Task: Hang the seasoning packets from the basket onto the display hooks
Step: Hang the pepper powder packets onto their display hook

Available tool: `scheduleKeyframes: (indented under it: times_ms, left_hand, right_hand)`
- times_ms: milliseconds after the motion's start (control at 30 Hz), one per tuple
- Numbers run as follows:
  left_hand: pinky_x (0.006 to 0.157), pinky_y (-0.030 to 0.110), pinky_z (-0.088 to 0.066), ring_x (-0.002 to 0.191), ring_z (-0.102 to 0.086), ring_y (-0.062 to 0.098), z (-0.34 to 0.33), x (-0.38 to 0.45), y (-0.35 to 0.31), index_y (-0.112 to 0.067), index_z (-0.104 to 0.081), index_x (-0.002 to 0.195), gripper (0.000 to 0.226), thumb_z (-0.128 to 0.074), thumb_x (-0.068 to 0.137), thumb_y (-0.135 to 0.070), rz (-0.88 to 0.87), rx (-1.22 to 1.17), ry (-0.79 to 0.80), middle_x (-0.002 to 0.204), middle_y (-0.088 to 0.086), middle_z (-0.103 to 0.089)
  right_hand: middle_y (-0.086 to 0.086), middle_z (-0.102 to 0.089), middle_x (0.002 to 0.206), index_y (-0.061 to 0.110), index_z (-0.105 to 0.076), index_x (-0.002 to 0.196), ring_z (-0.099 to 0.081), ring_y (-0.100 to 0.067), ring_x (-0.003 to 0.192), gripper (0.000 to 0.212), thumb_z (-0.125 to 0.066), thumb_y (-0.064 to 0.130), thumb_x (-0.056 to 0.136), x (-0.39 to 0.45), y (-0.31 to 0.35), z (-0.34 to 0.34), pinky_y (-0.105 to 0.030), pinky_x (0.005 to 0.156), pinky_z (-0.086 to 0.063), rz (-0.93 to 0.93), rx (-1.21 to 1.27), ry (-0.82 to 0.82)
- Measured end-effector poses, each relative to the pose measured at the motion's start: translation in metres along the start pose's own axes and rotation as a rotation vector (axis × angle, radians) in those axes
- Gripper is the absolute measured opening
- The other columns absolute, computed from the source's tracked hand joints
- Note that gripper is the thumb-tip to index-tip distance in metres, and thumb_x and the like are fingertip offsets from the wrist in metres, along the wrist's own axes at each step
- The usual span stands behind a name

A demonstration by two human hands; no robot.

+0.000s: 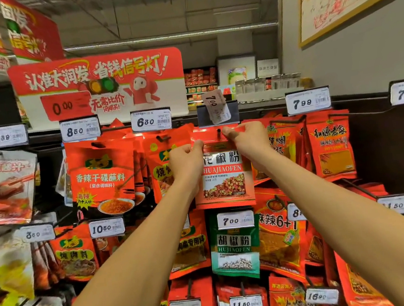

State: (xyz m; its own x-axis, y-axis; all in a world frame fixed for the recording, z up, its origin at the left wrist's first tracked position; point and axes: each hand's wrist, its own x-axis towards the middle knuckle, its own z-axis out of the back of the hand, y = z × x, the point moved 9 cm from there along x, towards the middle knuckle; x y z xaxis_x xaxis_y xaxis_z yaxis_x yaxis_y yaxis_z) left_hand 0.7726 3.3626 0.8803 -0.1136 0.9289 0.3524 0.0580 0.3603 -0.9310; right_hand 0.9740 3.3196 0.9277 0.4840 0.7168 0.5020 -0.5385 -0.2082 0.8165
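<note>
Both hands pinching red HUAJIAOFEN packet [223, 175] top corners, left hand [186, 161], right hand [247, 140], at hook [218, 132]

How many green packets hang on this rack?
1. The green packet hangs directly below the red packet that both hands hold at the hook; every other packet looks red, white or yellow. More could be hidden behind the front ones.

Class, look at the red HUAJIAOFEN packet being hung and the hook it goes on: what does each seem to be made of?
HUAJIAOFEN packet: probably glossy printed plastic film; it shines and its top edge crumples where the left hand and right hand pinch it.
Hook: apparently dark metal wire, thin and rigid; its finish is unclear.
</note>
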Motion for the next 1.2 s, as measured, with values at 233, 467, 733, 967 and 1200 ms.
scheduleKeyframes:
  times_ms: [233,467,733,967,1200]
  left_hand:
    - [0.067,0.028,-0.047,0.078,-0.065,0.018,-0.001,0.029,0.012,-0.021,-0.068,0.075,0.035,-0.066,0.089,-0.053,-0.039,0.265,-0.052,0.078,-0.005,-0.070]
    - [0.068,0.031,-0.048,0.083,-0.069,0.028,-0.017,0.064,0.011,-0.018,-0.065,0.072,0.035,-0.069,0.089,-0.048,-0.034,0.460,-0.083,0.081,0.002,-0.072]
    - [0.066,0.034,-0.046,0.083,-0.061,0.026,-0.030,0.067,0.007,-0.010,-0.066,0.101,0.041,-0.063,0.094,-0.050,-0.028,0.730,-0.035,0.100,0.010,-0.067]
    - [0.075,0.029,-0.043,0.096,-0.068,0.022,0.016,0.008,-0.001,-0.024,-0.073,0.093,0.022,-0.063,0.092,-0.044,-0.230,0.618,0.068,0.094,-0.004,-0.074]
    - [0.052,0.022,-0.054,0.060,-0.068,0.012,0.064,-0.093,0.070,-0.029,-0.078,0.078,0.027,-0.059,0.097,-0.023,0.074,0.019,0.345,0.074,0.003,-0.075]
  right_hand:
    - [0.012,-0.068,0.074,0.024,-0.065,0.076,-0.066,-0.009,0.072,0.033,-0.063,0.050,0.096,0.003,-0.022,-0.005,-0.025,0.056,-0.041,0.072,-0.031,0.005]
    - [-0.008,-0.070,0.104,0.015,-0.069,0.102,-0.065,-0.033,0.099,0.046,-0.056,0.059,0.095,0.035,-0.024,-0.017,-0.043,0.081,-0.053,-0.041,-0.408,0.006]
    - [-0.008,-0.063,0.100,0.013,-0.056,0.091,-0.060,-0.031,0.091,0.044,-0.049,0.055,0.101,0.044,-0.015,-0.023,-0.042,0.076,-0.051,-0.051,-0.630,0.109]
    - [-0.007,-0.071,0.103,0.017,-0.064,0.104,-0.063,-0.030,0.095,0.027,-0.048,0.038,0.100,-0.017,-0.024,0.029,-0.037,0.077,-0.046,0.136,-0.430,0.000]
    - [-0.007,-0.063,0.056,0.015,-0.066,0.071,-0.052,-0.018,0.035,0.017,-0.061,0.021,0.085,-0.146,-0.098,0.013,-0.019,0.035,-0.030,-0.167,0.372,0.338]
